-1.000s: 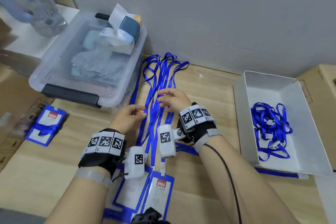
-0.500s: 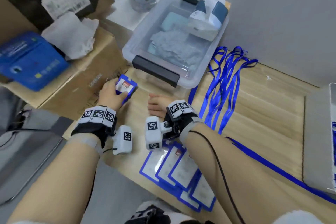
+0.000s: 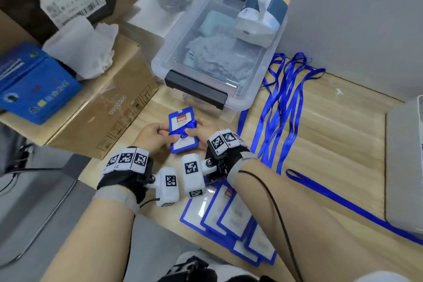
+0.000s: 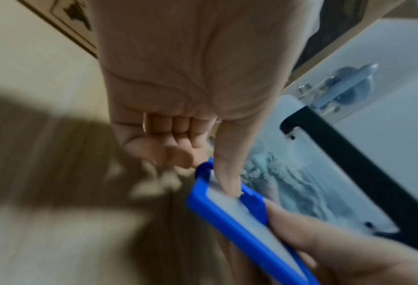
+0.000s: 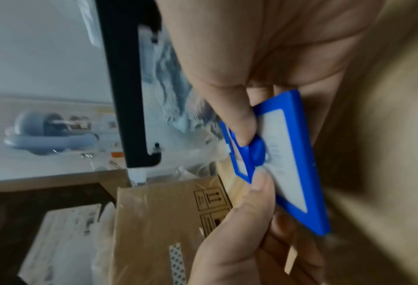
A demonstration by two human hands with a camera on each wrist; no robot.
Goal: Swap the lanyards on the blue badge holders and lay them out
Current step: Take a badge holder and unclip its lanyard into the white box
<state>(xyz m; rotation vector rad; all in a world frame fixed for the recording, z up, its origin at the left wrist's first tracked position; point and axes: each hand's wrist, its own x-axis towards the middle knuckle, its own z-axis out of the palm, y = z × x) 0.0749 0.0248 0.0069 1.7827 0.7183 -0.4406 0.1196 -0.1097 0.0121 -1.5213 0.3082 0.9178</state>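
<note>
A blue badge holder (image 3: 182,131) with a blue lanyard (image 3: 186,127) wound round its middle is held just above the wooden table in front of the clear bin. My left hand (image 3: 155,134) grips its left edge, thumb on the face (image 4: 227,185). My right hand (image 3: 202,131) pinches the right side, thumb on the lanyard wrap (image 5: 239,125). The badge holder (image 5: 291,154) (image 4: 230,221) shows blurred in both wrist views. Several other badge holders (image 3: 231,217) lie overlapped in a row under my right forearm, their lanyards (image 3: 283,103) stretched toward the wall.
A clear lidded bin (image 3: 217,57) stands behind the hands. A cardboard box (image 3: 98,117) borders the table's left edge. A grey tray (image 3: 405,167) sits at the right, with one loose lanyard (image 3: 343,204) running along the table beside it.
My left hand has brought the wrapped badge holder from the table's left edge toward the middle. My right hand has come off the table and taken hold of its other side.
</note>
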